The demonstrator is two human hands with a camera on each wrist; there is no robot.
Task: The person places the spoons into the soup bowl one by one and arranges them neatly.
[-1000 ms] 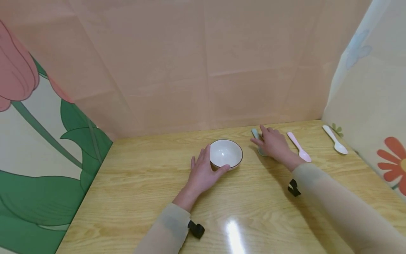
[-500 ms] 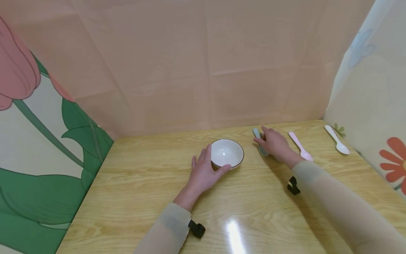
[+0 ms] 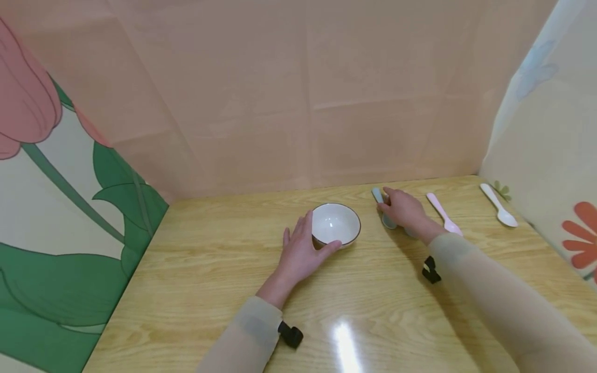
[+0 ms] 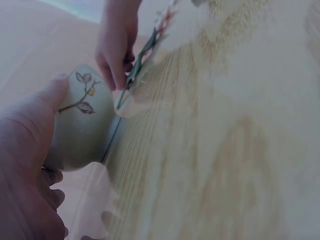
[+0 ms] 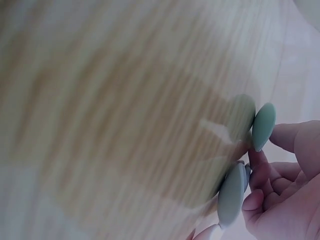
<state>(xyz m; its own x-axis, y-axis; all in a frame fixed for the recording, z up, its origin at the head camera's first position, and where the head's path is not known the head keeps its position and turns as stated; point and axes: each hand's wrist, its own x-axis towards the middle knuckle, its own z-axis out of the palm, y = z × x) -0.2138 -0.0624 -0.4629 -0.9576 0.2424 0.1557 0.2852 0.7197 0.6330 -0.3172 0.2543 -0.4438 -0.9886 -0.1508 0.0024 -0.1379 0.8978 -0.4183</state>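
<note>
My left hand (image 3: 300,252) holds a white bowl (image 3: 337,224) with a dark rim, thumb at its near side and fingers along its left. The left wrist view shows the bowl's outer wall (image 4: 82,125) with a painted twig. My right hand (image 3: 407,210) is over the back right of the table, its thumb and fingertips pinching a green spoon (image 3: 378,196) that lies on the table. In the right wrist view the green spoon's bowl end (image 5: 264,126) is beside the thumb. A greyish spoon (image 5: 231,195) lies under the same hand, mostly hidden in the head view.
To the right lie a pink spoon (image 3: 437,205), partly behind the right wrist, and a white spoon (image 3: 498,204) near the table's right edge. The wooden table (image 3: 210,269) meets a pink sheet (image 3: 242,103) at the back. Flower-printed sheets stand at both sides.
My right thumb and fingers have closed in on the green spoon. My left hand stays on the bowl. The whole head view has shifted slightly.
</note>
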